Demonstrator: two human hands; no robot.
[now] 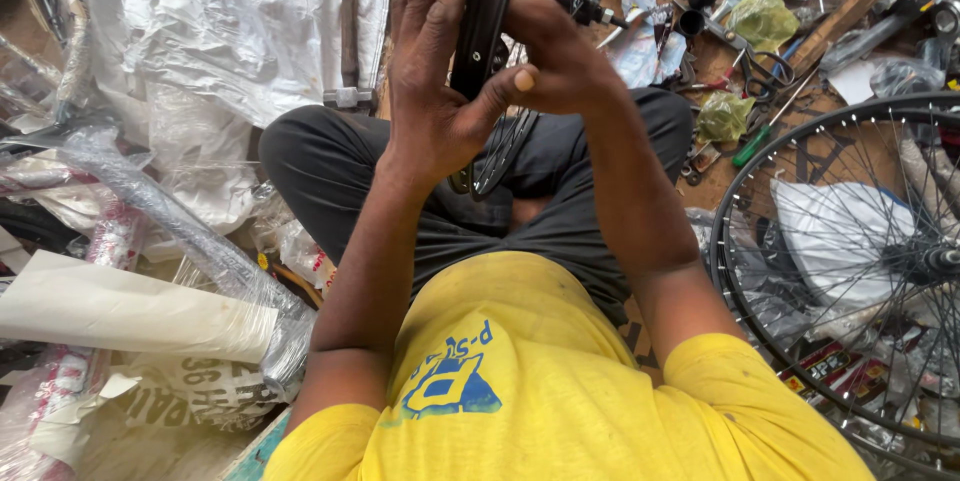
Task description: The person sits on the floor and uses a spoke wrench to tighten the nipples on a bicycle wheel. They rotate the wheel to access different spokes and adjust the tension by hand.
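I sit cross-legged in dark trousers and a yellow shirt, holding a black spoked bicycle wheel (pixel 486 16) upright over my lap. My left hand (pixel 432 81) lies flat against the left side of its black rim, fingers stretched upward, thumb reaching across to the other hand. My right hand (pixel 560 56) is curled around the rim from the right, near the spokes and the hub axle (pixel 590 9). The lower arc of the rim dips between my knees.
A second spoked wheel (pixel 850 271) lies flat on the floor at my right. Tools, a green-handled screwdriver (pixel 750 146), pliers and small bags litter the mat ahead right. Plastic-wrapped bicycle frame tubes (pixel 170 221), white sheeting and a hammer (pixel 348 41) fill the left.
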